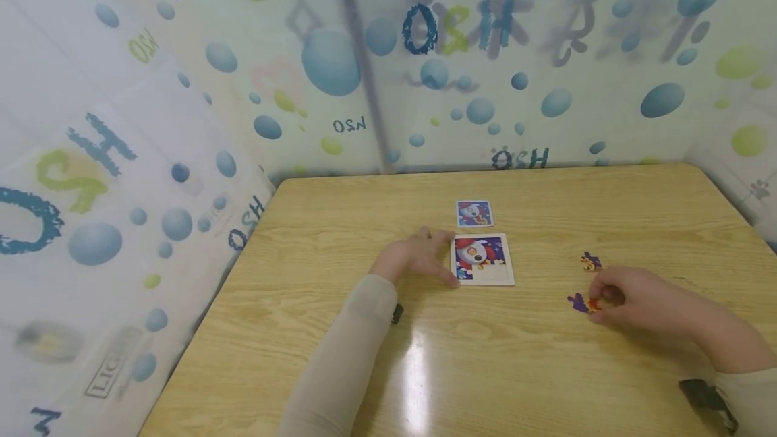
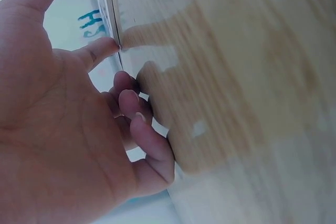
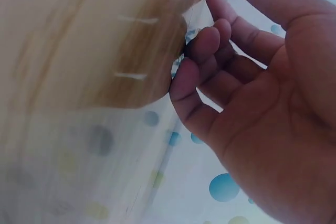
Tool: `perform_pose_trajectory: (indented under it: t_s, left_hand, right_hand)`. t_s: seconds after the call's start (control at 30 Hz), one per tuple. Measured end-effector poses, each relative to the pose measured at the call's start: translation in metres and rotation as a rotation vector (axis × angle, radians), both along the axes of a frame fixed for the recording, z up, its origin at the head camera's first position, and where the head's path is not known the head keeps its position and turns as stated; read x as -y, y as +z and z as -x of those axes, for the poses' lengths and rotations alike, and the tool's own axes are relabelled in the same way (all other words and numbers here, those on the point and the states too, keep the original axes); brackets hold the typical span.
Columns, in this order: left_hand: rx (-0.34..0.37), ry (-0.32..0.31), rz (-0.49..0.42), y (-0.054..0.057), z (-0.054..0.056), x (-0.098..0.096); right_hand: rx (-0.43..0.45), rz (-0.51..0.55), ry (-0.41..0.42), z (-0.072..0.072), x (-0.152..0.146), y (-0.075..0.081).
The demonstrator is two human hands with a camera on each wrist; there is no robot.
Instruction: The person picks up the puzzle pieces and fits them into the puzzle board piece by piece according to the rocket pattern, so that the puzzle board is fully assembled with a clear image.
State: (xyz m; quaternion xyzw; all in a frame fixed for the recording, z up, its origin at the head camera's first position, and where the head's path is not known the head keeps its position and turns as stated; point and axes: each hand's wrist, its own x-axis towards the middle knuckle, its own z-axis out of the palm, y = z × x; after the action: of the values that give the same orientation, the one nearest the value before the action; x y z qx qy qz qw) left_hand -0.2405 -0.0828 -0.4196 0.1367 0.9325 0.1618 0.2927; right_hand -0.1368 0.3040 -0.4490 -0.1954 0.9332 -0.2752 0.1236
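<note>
A square jigsaw puzzle board (image 1: pixel 493 273) with a pale frame lies on the table, partly filled with a white-headed, red-and-purple picture; its lower right part is bare. My left hand (image 1: pixel 421 256) rests at the board's left side, thumb by the near corner and a finger by the far one. In the left wrist view, its other fingers (image 2: pixel 152 140) bend loosely against the tabletop. To the right, my right hand (image 1: pixel 640 299) pinches a purple-and-red puzzle piece (image 1: pixel 579 302) between thumb and index finger, low over the table. Another puzzle piece (image 1: pixel 590 261) lies just beyond those fingers.
A small square picture card (image 1: pixel 475 213) with a similar design lies beyond the board. The wooden table (image 1: pixel 340 221) meets walls (image 1: pixel 546 140) printed with bubbles and letters at its back and left. Light reflects off the tabletop near the left forearm.
</note>
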Motion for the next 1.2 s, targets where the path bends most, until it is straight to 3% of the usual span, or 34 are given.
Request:
perform_pose_trajectory:
  t_s: [0.27,0.43,0.67,0.87,1.2]
  left_hand:
    - [0.004,-0.005,0.005,0.001,0.001,0.001]
    - [-0.003,-0.010,0.009,0.000,0.002,0.001]
    - [-0.007,-0.019,0.003,-0.002,0.003,0.001]
    - [-0.009,-0.022,0.005,-0.003,0.003,0.001]
    - [-0.023,-0.038,0.017,-0.003,0.004,0.001]
  right_hand:
    - [-0.052,0.028,0.077,0.005,0.010,0.001]
    - [-0.112,-0.020,0.074,0.013,0.034,0.007]
    - [-0.088,-0.040,0.082,0.025,0.075,0.013]
    - [-0.152,-0.086,0.121,0.037,0.108,0.017]
    - [-0.165,-0.116,0.140,0.055,0.140,0.018]
